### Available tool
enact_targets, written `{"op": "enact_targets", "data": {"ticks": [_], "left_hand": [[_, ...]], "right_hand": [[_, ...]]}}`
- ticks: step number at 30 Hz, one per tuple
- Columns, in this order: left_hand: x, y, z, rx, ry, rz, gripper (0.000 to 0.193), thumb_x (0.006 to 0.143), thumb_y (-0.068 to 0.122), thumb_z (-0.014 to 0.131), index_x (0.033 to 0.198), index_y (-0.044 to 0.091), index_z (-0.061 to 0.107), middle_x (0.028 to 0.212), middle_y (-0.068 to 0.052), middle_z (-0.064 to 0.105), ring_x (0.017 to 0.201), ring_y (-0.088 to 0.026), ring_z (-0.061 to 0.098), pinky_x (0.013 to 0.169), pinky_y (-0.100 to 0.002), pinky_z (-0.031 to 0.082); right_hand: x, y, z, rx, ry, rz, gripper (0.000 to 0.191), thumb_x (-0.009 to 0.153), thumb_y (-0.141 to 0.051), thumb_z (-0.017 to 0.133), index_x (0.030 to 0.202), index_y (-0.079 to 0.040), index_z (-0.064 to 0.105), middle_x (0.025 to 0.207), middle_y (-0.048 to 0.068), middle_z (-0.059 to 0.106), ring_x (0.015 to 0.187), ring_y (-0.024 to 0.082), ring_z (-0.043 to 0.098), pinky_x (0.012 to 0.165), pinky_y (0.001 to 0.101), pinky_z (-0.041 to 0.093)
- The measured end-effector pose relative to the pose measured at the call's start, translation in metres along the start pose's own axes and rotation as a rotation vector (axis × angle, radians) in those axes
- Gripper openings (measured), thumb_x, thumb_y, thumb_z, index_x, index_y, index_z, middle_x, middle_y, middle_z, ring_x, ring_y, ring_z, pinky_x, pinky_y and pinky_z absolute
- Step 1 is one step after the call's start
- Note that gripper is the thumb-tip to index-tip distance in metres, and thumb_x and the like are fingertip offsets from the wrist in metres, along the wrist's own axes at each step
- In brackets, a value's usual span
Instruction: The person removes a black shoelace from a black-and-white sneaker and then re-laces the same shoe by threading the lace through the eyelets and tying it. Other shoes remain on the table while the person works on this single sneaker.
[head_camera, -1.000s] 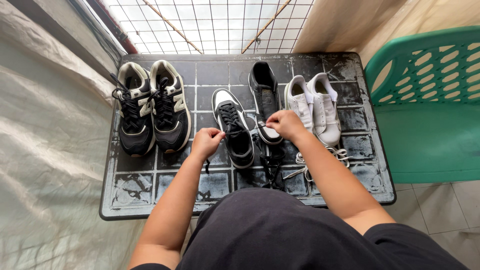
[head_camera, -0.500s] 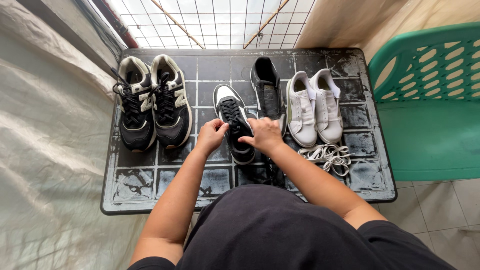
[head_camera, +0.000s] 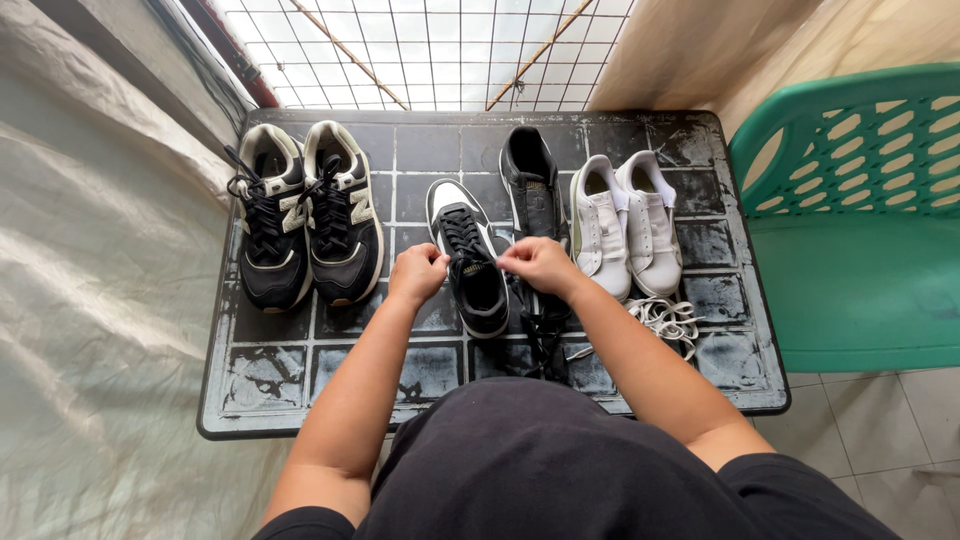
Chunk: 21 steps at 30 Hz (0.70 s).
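Between both hands (head_camera: 480, 268) lies a black sneaker (head_camera: 468, 257).

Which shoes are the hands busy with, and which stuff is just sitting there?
Being worked on:
black-and-white sneaker, under both hands
left hand
right hand

Just lying about:
black-and-cream pair
unlaced black shoe
white pair
loose white laces
green chair

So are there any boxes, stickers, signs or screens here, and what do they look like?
No boxes, signs or screens in view.
Logo patch on the left dark sneakers: pale blocky shape on each shoe's side, at the table's left end.
Tongue tag on the black shoe between the hands: too small to make out.
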<state>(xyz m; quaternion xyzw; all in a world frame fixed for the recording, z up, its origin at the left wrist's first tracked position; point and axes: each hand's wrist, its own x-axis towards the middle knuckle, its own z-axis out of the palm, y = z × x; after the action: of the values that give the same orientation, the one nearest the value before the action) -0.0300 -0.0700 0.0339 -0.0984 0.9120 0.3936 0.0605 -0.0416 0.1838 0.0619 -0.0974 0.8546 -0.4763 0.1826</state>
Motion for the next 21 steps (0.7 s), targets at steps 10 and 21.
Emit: {"op": "enact_targets", "data": {"ticks": [10, 21], "left_hand": [[-0.006, -0.006, 0.002, 0.008, -0.051, 0.017, 0.028, 0.089, 0.036, 0.07, 0.091, 0.009, 0.075, 0.089, -0.016, 0.075, 0.088, -0.034, 0.072, 0.079, -0.044, 0.055], [0.059, 0.083, -0.06, -0.053, -0.442, 0.144, 0.036, 0.09, 0.031, 0.07, 0.077, -0.002, 0.073, 0.059, -0.006, 0.062, 0.054, -0.013, 0.052, 0.051, -0.034, 0.046]], "right_hand": [[0.035, -0.021, 0.034, 0.643, 0.014, 0.121, 0.021, 0.102, -0.026, 0.06, 0.103, -0.01, 0.075, 0.095, -0.002, 0.076, 0.075, 0.003, 0.061, 0.063, 0.0207, 0.049], [0.026, -0.019, 0.051, -0.11, 0.193, -0.41, 0.021, 0.089, -0.014, 0.075, 0.107, -0.004, 0.078, 0.095, 0.01, 0.075, 0.084, 0.023, 0.071, 0.076, 0.0314, 0.056]]}}
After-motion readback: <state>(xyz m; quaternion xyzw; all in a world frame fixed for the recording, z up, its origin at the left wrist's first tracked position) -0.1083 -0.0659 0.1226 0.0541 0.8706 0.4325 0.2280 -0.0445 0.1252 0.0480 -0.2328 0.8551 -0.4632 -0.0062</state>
